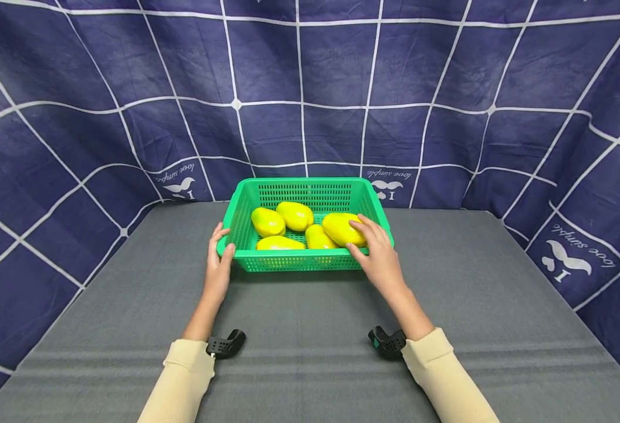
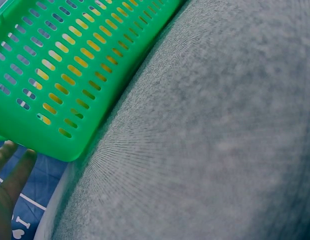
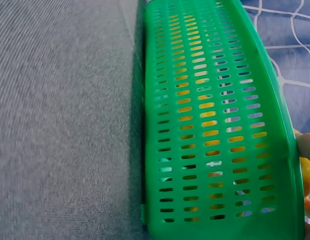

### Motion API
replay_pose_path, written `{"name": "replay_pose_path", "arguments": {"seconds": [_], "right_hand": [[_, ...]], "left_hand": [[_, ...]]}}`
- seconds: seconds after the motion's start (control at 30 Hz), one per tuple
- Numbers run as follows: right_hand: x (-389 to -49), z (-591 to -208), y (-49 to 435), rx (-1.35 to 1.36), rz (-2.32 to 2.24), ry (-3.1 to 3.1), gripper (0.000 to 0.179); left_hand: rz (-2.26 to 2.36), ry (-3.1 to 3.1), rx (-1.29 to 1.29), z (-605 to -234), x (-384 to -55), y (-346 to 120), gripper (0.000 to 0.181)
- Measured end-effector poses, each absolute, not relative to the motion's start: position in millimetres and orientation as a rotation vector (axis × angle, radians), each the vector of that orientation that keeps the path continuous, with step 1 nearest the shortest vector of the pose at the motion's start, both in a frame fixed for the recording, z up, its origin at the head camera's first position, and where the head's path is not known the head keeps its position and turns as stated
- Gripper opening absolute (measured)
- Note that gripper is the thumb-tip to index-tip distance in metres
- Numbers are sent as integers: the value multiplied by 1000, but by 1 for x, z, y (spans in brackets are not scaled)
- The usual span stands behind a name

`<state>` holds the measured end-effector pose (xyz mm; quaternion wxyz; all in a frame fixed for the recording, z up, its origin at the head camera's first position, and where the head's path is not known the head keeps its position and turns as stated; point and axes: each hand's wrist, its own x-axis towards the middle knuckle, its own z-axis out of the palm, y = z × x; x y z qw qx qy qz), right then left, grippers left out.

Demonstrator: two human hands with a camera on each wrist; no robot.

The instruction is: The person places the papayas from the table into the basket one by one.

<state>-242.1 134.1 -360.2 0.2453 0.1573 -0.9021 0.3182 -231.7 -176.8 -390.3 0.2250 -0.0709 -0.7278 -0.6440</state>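
A green plastic basket [image 1: 299, 261] with slotted walls stands on the grey surface, holding several glossy yellow mangoes [image 1: 295, 216]. At its front left corner, my left hand [image 1: 218, 273] holds the rim, thumb by the front and fingers along the left side. In the left wrist view, fingers [image 2: 20, 172] show close to the basket wall [image 2: 70, 145]. My right hand [image 1: 383, 258] reaches over the front right rim and grips the rightmost mango [image 1: 341, 228] between thumb and fingers. The right wrist view shows that hand [image 3: 307, 147] only partly, beyond the rim.
Grey cloth [image 1: 299, 329] covers the table under the basket. Behind it and at both sides hangs a dark blue curtain [image 1: 336, 70] with white grid lines. A black wrist strap [image 1: 226, 343] is on the left wrist and another strap [image 1: 387, 342] on the right.
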Motion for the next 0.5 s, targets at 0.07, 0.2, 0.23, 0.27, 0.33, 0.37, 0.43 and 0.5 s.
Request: {"name": "replay_pose_path", "arguments": {"seconds": [0.07, 0.2, 0.23, 0.27, 0.33, 0.37, 0.43, 0.5], "right_hand": [[-242, -360, 134, 422, 815, -2511, 41], [-242, -360, 134, 403, 786, -2590, 37], [-242, -359, 134, 402, 786, -2603, 36], [-242, -359, 135, 400, 790, -2611, 36], [-242, -360, 135, 399, 810, -2607, 36], [-243, -360, 136, 400, 829, -2595, 35], [-243, -360, 137, 403, 870, -2561, 34], [-243, -361, 138, 409, 918, -2519, 33]], "left_hand": [[-1779, -2009, -194, -390, -231, -177, 44], [-1773, -2012, -188, -390, -231, -177, 43], [-1771, -2011, -188, -390, -231, -177, 44], [-1770, -2010, -188, -391, -231, -177, 44], [-1769, -2011, -188, -391, -232, -177, 44], [-1773, -2012, -188, -391, -232, -177, 44], [-1776, -2011, -192, -392, -232, -177, 44], [-1780, -2012, -192, -392, -232, -177, 44]]}}
